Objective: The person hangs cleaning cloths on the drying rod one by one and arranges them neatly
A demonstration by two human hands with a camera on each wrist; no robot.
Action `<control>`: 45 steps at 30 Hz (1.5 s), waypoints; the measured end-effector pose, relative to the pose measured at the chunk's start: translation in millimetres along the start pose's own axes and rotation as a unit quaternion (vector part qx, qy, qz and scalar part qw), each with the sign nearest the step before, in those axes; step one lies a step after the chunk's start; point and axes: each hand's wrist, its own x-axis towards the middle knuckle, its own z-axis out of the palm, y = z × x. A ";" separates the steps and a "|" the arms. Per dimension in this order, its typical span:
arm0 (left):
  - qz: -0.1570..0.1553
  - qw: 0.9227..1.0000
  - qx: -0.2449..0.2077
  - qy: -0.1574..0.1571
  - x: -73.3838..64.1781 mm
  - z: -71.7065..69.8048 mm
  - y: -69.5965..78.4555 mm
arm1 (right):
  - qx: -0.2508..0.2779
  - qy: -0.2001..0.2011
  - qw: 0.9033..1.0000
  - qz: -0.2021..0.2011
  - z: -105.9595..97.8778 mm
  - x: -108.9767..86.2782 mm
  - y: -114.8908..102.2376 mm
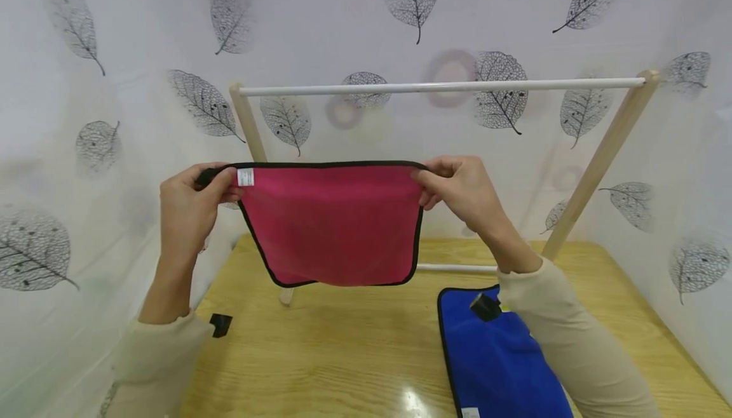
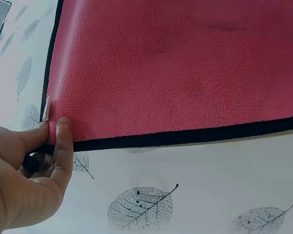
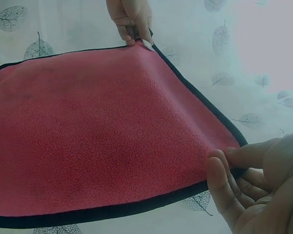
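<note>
A pink-red towel with black edging hangs stretched between both hands above the table. My left hand pinches its upper left corner, beside a small white label. At the upper right corner my right hand pinches the edging between thumb and fingers. The left wrist view shows the left thumb and fingers of the hand on either side of the towel's corner. Both hands appear in the right wrist view, each holding one corner of the towel.
Behind the towel stands a wooden rack with a white top rod and slanted wooden legs. A blue towel with black edging lies on the wooden table, partly under the right forearm. Leaf-patterned curtains surround the table.
</note>
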 end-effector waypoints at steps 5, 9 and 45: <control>-0.001 1.000 -0.022 0.000 5.3 -0.4 4.1 | -0.007 0.005 1.000 0.002 -2.5 2.4 -7.9; -0.005 0.999 -0.053 0.006 8.6 -0.2 5.9 | -0.003 0.005 1.000 0.000 -3.9 5.0 -13.7; 0.060 0.996 -0.063 0.004 50.8 12.5 39.9 | 0.084 0.068 0.994 -0.031 -27.7 42.3 -45.3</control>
